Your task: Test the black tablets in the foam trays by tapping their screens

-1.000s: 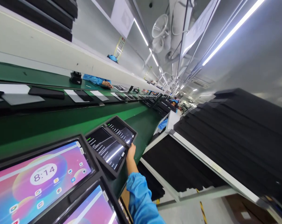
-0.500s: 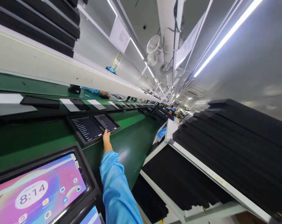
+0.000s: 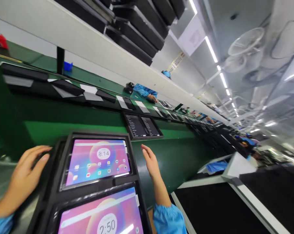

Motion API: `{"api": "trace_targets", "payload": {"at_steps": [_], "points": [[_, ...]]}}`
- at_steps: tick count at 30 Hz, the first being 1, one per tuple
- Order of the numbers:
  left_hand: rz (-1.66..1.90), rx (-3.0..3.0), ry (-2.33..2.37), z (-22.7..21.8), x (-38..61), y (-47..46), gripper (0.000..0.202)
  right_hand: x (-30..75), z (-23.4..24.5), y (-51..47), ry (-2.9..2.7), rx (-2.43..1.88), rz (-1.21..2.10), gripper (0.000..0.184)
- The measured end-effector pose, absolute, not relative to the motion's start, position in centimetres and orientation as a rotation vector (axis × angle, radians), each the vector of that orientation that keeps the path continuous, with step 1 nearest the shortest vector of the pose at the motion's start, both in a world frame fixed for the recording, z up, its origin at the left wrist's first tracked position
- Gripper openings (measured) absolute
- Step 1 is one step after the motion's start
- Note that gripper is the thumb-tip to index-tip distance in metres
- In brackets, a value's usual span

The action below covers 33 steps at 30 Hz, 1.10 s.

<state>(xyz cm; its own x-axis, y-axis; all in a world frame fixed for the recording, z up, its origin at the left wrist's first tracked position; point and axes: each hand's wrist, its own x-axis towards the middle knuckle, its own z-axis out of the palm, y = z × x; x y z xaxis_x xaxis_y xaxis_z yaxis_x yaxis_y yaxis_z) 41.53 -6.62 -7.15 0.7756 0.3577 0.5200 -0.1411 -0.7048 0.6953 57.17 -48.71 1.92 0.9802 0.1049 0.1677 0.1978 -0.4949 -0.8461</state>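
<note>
Two lit tablets lie one below the other in a black tray [image 3: 135,162] right in front of me. The upper tablet [image 3: 98,162] shows 8:14 and the lower tablet [image 3: 103,214] shows 2:50. My left hand [image 3: 27,177] is at the tray's left side, thumb and fingers apart, holding nothing. On the other side my right hand [image 3: 152,164] hovers just off the tray's right edge, empty, fingers stretched out. Farther along the green surface sits a second black tray [image 3: 147,138] with two dark-screened tablets [image 3: 135,126] showing lines of white marks.
Pale sheets and dark flat pieces [image 3: 66,87] line a ledge behind the green belt [image 3: 108,122]. Black trays [image 3: 137,29] are stacked on the shelf above. At the right stands a white-framed rack [image 3: 231,182] with black stacks. A co-worker's hand [image 3: 151,97] shows across the line.
My right hand has come back from the far tray to the near tray's right side. My left hand has come into view. The camera has turned left, showing more of the near tray.
</note>
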Motion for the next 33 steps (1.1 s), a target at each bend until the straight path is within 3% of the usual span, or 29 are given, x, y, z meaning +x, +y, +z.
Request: {"api": "trace_targets", "payload": {"at_steps": [4,10,16,20,27,33], "points": [[0.697,2.349,-0.082,-3.8,44.8,-6.7,0.033,48.5,5.1,-43.7,-0.641,-2.285,-0.039,0.035],[0.677,2.498,-0.393,0.8,46.6,-7.9,0.035,41.3,6.1,-38.0,-1.237,-2.441,0.162,0.037],[0.53,2.39,-0.838,-0.5,41.5,-7.4,0.024,38.9,5.2,-39.6,-0.912,-2.477,-0.061,0.034],[0.347,2.386,-0.829,-1.6,40.7,-6.8,0.027,35.2,4.8,-40.8,-0.825,-2.455,-0.095,0.038],[0.377,2.056,-0.505,-2.6,39.5,-6.9,0.045,28.5,2.4,-39.6,-1.199,-2.387,0.237,0.041],[0.392,1.899,-0.353,-3.6,38.1,-7.2,0.042,27.9,1.2,-40.1,-1.173,-2.337,0.244,0.052]]}}
